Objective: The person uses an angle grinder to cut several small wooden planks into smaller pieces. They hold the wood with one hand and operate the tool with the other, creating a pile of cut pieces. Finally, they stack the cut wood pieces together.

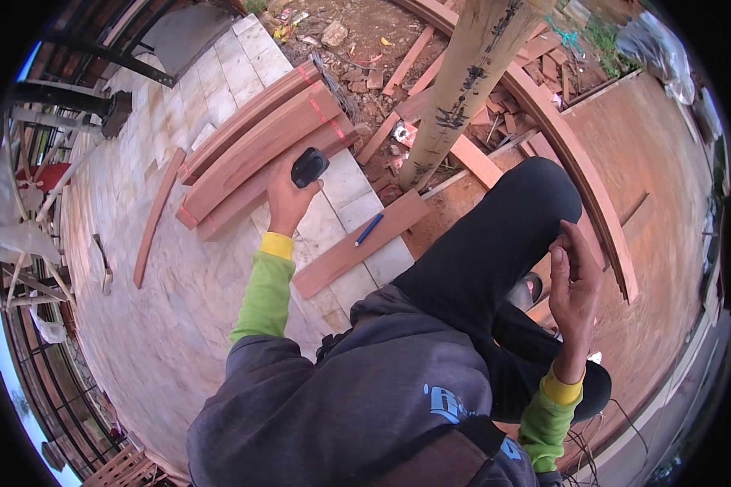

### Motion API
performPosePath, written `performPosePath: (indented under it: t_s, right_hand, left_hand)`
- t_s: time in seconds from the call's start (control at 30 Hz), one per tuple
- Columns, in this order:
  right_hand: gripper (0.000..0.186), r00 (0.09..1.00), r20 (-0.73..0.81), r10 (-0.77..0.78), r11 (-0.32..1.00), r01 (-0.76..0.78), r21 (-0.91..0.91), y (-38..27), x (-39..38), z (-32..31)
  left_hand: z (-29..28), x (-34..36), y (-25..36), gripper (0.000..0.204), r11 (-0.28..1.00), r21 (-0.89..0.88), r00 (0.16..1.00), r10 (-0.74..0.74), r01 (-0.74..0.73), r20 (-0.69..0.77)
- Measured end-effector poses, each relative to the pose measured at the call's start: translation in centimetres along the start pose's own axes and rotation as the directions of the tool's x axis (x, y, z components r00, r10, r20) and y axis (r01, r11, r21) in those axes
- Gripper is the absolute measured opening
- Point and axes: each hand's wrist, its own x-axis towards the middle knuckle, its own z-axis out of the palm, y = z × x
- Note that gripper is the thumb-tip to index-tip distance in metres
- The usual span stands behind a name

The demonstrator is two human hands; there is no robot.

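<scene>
My left hand (294, 193) is closed on a small black rounded device (309, 166), held over stacked reddish planks bound with red tape (248, 158). My right hand (573, 276) rests beside my bent right knee in dark trousers (536, 211), fingers loosely bent and apart, with nothing visible in it. Below and right of my left hand, a blue pencil (369, 230) lies on a flat reddish board (333, 268) on white tiles.
A wooden post (455, 89) rises among dirt and offcuts ahead. Long planks (577, 162) cross the right side beside a reddish floor (658, 187). A single strip (158, 211) lies on tiles (211, 89); black metal beams (97, 101) and clutter (32, 227) line the left.
</scene>
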Motion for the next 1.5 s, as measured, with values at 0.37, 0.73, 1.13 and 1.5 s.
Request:
performPosePath:
  t_s: [0.37,0.73,1.13,1.5]
  right_hand:
    - [0.029,0.98,0.033,0.197,0.98,-0.198,0.027,0.9,-0.2,-0.5]
    - [0.027,0.973,-0.048,0.226,0.974,-0.226,0.01,3.2,0.2,-1.7]
    - [0.033,0.876,-0.191,0.443,0.881,-0.465,-0.092,3.9,-4.6,-5.4]
    - [0.03,0.77,-0.516,0.375,0.783,-0.561,-0.268,4.9,-7.6,-18.2]
  left_hand:
    - [-2.1,-2.4,-4.8,0.061,0.961,-0.095,0.948,-0.273,0.261,-0.161]
    - [-6.5,16.2,-13.0,0.062,0.932,0.333,0.986,-0.107,0.144,-0.128]
    - [-1.4,21.9,-19.8,0.087,0.868,0.453,0.968,-0.249,0.203,0.043]
    - [-1.8,9.7,-1.1,0.02,0.954,0.167,0.872,0.295,-0.248,-0.39]
